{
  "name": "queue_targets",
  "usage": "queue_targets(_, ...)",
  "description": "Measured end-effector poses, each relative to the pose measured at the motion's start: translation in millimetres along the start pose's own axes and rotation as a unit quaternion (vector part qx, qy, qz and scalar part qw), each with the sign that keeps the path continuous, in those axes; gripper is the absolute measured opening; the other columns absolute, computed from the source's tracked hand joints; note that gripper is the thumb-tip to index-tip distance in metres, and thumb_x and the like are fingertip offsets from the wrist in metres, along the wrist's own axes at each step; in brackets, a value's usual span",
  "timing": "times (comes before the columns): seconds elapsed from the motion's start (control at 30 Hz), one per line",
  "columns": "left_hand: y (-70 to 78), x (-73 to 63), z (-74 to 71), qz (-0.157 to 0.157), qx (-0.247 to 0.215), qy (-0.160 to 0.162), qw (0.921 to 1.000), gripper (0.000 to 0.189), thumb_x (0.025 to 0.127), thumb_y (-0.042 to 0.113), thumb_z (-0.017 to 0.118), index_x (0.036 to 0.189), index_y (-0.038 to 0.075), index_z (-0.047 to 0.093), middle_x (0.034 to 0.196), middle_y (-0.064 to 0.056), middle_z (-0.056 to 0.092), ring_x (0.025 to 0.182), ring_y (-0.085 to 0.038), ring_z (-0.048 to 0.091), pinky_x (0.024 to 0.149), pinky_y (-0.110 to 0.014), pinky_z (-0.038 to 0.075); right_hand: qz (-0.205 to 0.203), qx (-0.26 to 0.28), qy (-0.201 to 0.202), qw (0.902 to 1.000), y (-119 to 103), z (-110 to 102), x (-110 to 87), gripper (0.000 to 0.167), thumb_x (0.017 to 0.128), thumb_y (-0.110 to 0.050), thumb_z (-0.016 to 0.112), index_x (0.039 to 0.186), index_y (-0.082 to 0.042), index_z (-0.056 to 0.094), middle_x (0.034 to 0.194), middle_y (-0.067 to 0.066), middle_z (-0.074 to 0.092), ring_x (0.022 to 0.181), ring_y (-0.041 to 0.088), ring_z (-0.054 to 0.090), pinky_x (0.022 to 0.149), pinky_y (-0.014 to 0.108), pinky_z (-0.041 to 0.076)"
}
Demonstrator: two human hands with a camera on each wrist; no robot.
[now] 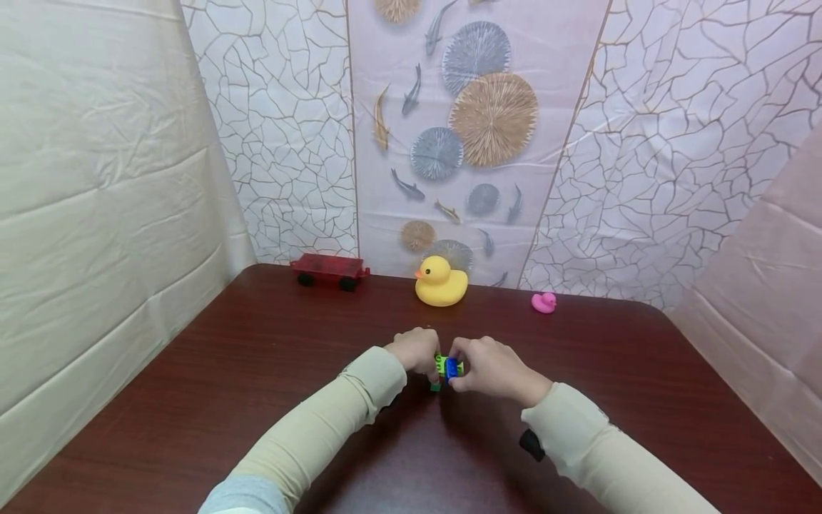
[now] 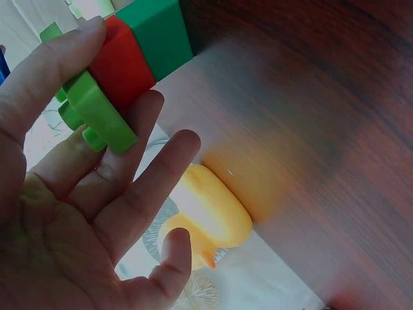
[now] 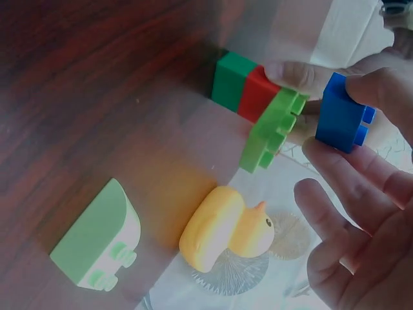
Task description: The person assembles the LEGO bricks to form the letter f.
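Note:
Between thumb and fingers, my left hand [image 1: 416, 351] pinches a stack of toy building bricks. The stack has a dark green brick [image 2: 158, 39] at its bottom, a red brick [image 2: 122, 64] in the middle and a longer lime-green brick [image 3: 271, 132] with studs on top. My right hand [image 1: 494, 365] pinches a small blue brick [image 3: 341, 115] by its sides, its studs facing the palm. In the right wrist view the blue brick is held above the lime-green brick's studs, with a gap between. The other fingers of both hands are spread.
A pale green curved brick [image 3: 97, 239] lies on the dark wooden table [image 1: 212, 371]. Along the back edge stand a red toy wagon [image 1: 330, 267], a large yellow rubber duck [image 1: 442, 287] and a small pink duck [image 1: 544, 303]. Patterned cloth [image 1: 289, 128] hangs behind.

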State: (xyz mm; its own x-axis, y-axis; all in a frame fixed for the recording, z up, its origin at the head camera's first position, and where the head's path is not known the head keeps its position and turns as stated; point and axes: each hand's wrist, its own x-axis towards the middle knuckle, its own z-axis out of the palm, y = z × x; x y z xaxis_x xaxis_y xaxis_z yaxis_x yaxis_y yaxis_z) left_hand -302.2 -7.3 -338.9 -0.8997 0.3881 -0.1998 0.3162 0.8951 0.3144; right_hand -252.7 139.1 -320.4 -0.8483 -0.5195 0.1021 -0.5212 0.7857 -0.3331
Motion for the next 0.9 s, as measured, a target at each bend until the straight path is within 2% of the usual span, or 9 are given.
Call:
queue_targets(0.3, 0.6, -1.3, -0.3, -0.001, 0.004, 0.006, 1.0000, 0.020, 0.062, 0.024, 0.079, 0.070, 0.013, 0.064, 0.061, 0.005, 0.057, 0.064, -0.014, 0.050, 0.067, -0.039, 0.035, 0.030, 0.024, -0.001, 0.9993, 3, -3, 12.2, 0.028, 0.070, -0.023, 0.072, 0.094, -0.013, 0.060, 0.072, -0.004, 0.057, 0.057, 0.011, 0.049, 0.052, 0.024, 0.043)
queue_targets(0.6, -0.4, -0.4, -0.7, 0.001, 0.003, 0.003, 1.0000, 0.030, 0.061, 0.026, 0.079, 0.079, 0.011, 0.061, 0.067, 0.003, 0.054, 0.067, -0.015, 0.049, 0.069, -0.041, 0.035, 0.040, 0.030, -0.019, 0.9986, 4, 0, 19.7, 0.031, 0.073, -0.022, 0.070, 0.100, -0.011, 0.060, 0.083, 0.001, 0.060, 0.065, 0.010, 0.051, 0.061, 0.027, 0.045)
queue_targets(0.9, -3.6, -0.7, 0.9, 0.012, 0.002, 0.015, 0.9998, 0.034, 0.059, 0.028, 0.081, 0.079, 0.012, 0.059, 0.069, 0.003, 0.054, 0.067, -0.014, 0.050, 0.066, -0.039, 0.037, 0.039, 0.001, -0.020, 0.9990, 3, 5, 23.9, 0.034, 0.073, -0.027, 0.071, 0.100, -0.010, 0.060, 0.073, -0.004, 0.055, 0.062, 0.011, 0.049, 0.057, 0.026, 0.043)
